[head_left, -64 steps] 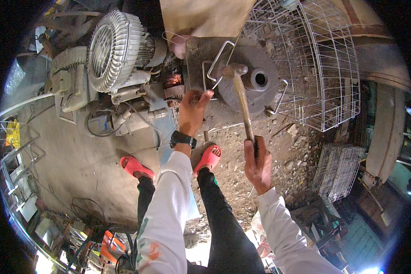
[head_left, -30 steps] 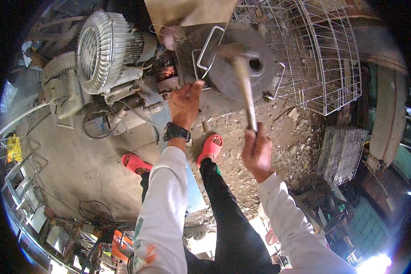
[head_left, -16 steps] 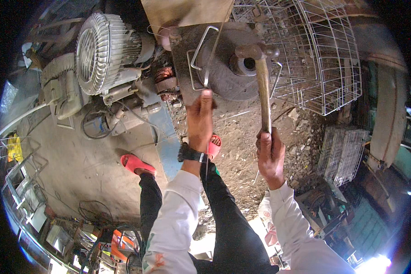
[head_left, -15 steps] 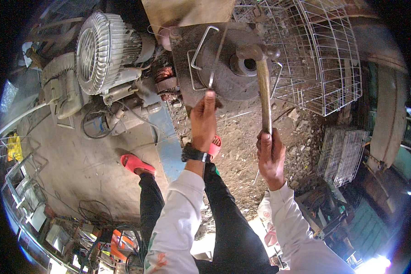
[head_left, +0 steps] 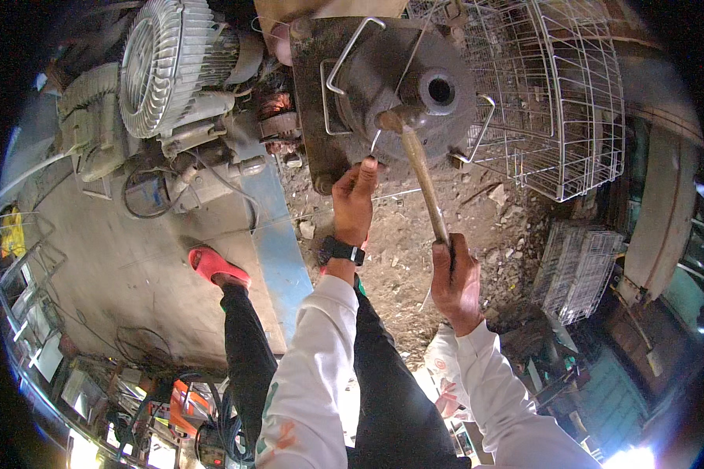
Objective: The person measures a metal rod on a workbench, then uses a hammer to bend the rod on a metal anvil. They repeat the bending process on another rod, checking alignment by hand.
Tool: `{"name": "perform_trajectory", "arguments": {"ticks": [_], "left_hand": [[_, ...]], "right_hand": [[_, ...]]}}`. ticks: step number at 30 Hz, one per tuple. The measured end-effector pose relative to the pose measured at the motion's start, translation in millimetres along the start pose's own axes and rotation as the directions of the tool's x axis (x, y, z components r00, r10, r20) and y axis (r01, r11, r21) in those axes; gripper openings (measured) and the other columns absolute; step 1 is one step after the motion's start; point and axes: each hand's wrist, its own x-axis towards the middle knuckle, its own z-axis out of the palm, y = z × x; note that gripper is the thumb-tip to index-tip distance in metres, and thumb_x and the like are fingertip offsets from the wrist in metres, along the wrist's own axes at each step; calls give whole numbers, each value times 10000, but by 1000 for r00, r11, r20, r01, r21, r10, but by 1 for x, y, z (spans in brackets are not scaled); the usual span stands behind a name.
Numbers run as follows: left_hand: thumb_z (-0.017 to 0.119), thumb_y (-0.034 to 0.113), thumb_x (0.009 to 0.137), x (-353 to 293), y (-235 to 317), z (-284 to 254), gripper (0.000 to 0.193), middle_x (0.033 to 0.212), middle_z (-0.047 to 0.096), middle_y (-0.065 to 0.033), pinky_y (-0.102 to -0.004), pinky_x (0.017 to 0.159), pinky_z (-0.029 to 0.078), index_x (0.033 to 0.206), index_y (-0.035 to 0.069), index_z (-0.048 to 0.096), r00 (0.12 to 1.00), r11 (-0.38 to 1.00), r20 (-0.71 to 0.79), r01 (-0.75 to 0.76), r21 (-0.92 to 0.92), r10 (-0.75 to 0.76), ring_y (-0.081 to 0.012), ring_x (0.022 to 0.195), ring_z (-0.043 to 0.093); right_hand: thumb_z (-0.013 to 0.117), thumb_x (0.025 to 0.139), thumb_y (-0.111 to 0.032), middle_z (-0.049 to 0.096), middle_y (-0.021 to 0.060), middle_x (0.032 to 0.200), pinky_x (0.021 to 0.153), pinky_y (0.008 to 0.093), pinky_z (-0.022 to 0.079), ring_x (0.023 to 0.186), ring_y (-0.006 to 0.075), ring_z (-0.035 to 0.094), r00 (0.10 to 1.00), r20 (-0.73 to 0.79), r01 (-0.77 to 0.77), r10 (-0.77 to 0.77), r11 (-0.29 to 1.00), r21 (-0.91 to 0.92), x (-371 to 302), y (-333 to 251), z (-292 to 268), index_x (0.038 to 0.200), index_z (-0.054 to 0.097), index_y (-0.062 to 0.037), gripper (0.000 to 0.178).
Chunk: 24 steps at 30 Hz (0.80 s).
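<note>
My left hand (head_left: 355, 195) pinches the near end of a thin metal rod (head_left: 378, 140) between thumb and fingers. The rod runs away across a dark round steel block (head_left: 358, 102) with a raised, holed collar (head_left: 440, 91). My right hand (head_left: 457, 283) is wrapped round the wooden handle of a hammer (head_left: 423, 176). Its head is low over the block's near side, close beside the rod; whether they touch I cannot tell. Bent U-shaped rods (head_left: 344, 55) lie at the block's left, and another bent rod (head_left: 489, 125) is at its right edge.
A wire rack (head_left: 555, 102) stands right of the block, with stacked wire grids (head_left: 583, 270) nearer. To the left sits a finned metal motor (head_left: 160, 70) beside copper windings (head_left: 278, 105). Rubble and dirt (head_left: 399, 273) cover the ground before the block. A red slipper (head_left: 215, 266) is on my left foot.
The hammer head has swung from over the holed collar down and left to beside the rod. The rod now slants further right at its far end. My view has shifted slightly.
</note>
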Motion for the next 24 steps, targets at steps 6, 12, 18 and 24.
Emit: {"name": "perform_trajectory", "arguments": {"ticks": [6, 12, 18, 24], "left_hand": [[649, 427, 943, -3, 37, -3, 462, 685, 594, 48, -237, 670, 387, 755, 6, 689, 993, 972, 110, -72, 223, 48, -57, 701, 490], [637, 424, 951, 9, 29, -12, 445, 741, 627, 20, -248, 689, 407, 852, -3, 712, 993, 949, 104, -83, 303, 54, -75, 719, 501], [613, 390, 974, 7, 10, -10, 406, 768, 595, 24, -250, 699, 398, 903, 0, 697, 993, 980, 83, -97, 171, 84, -87, 737, 494], [637, 290, 975, 5, 0, -11, 300, 821, 633, 28, -246, 742, 444, 1001, 2, 713, 988, 978, 56, -153, 144, 146, -78, 779, 531]], "right_hand": [[505, 1006, -228, 504, 175, 582, 463, 417, 407, 483, 371, 541, 997, -54, 51, -48, 998, 49, -9, -5, -14, 931, 512, -31, 211], [499, 1010, -248, 502, 180, 580, 457, 438, 389, 476, 379, 528, 997, -68, 28, -25, 999, 41, -12, -5, -8, 942, 511, -28, 230], [493, 1012, -244, 521, 207, 605, 478, 451, 402, 525, 425, 553, 995, -85, -42, 44, 999, 16, -21, -1, 9, 959, 515, -39, 213], [479, 1010, -242, 542, 179, 626, 493, 437, 428, 517, 380, 571, 985, -174, 35, -20, 996, 84, -26, -17, 5, 979, 526, -17, 232]]}}
